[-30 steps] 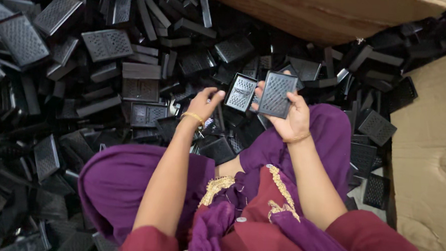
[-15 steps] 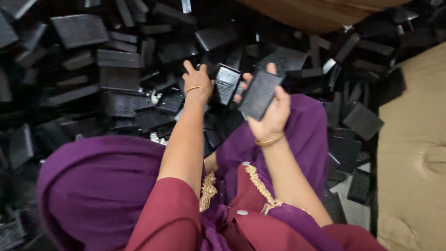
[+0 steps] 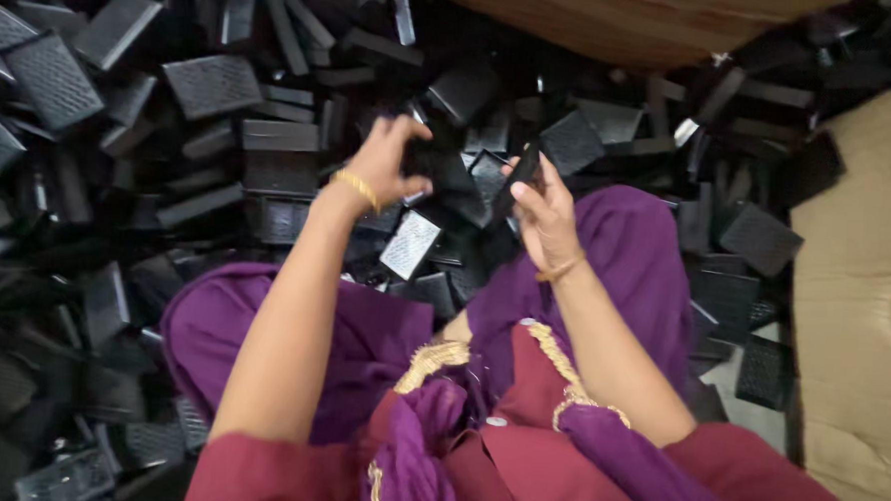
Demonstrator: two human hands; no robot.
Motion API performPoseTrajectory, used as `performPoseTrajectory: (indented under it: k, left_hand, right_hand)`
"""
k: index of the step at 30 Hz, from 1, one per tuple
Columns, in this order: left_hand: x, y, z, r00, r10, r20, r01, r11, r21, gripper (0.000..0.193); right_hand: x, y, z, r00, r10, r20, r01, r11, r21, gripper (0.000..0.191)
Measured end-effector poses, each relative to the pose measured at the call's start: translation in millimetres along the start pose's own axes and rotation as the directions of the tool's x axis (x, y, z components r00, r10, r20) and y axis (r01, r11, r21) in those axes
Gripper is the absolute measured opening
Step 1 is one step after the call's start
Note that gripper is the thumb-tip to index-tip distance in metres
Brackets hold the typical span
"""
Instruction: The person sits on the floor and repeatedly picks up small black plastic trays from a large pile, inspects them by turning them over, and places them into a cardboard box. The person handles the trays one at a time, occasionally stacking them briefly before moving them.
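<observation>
I sit on the floor among a heap of black ribbed plastic panels (image 3: 212,85). My left hand (image 3: 384,163), with a gold bangle at the wrist, is curled around a dark panel (image 3: 437,166) just above the heap. My right hand (image 3: 544,217) grips another flat black panel (image 3: 518,180), turned edge-on and tilted up. The two hands are close together, about a panel's width apart. A loose panel with a shiny grid face (image 3: 411,244) lies below my left wrist, by my knee.
My purple-clad knees (image 3: 626,238) and maroon top fill the lower middle. A brown cardboard box (image 3: 626,23) stands at the top, and a flat cardboard sheet (image 3: 864,299) lies at the right. Black panels cover the floor to the left and ahead.
The two panels held face-up side by side have been turned. The right one now stands edge-on, and the left hand has curled over its piece, nearer the heap.
</observation>
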State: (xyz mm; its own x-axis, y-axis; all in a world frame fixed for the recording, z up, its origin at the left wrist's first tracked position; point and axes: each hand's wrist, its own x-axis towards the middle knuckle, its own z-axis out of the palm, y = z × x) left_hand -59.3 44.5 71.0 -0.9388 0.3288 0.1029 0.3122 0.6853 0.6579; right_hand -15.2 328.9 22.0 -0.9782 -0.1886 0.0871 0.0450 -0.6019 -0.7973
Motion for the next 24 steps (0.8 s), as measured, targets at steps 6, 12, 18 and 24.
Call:
performPoseTrajectory:
  k: [6, 12, 18, 24]
  left_hand:
    - [-56, 29, -13, 0.997, 0.015, 0.080, 0.024, 0.884, -0.468, 0.113]
    - [-50, 44, -25, 0.993, 0.108, 0.038, -0.079, 0.883, -0.462, 0.122]
    - [-56, 47, -21, 0.993, 0.120, 0.018, -0.095, 0.867, -0.490, 0.120]
    - [-60, 43, -22, 0.998, 0.036, 0.049, -0.006, 0.865, -0.501, 0.114]
  right_hand:
    - [7, -25, 50, 0.935, 0.039, 0.351, 0.250, 0.628, -0.737, 0.089]
    - [11, -47, 82, 0.907, 0.098, 0.410, 0.364, 0.309, -0.879, 0.089]
    - [8, -42, 92, 0.900, 0.050, 0.432, 0.402, 0.283, -0.871, 0.086]
    - [13, -40, 96, 0.878, 0.016, 0.478, 0.457, 0.262, -0.850, 0.082]
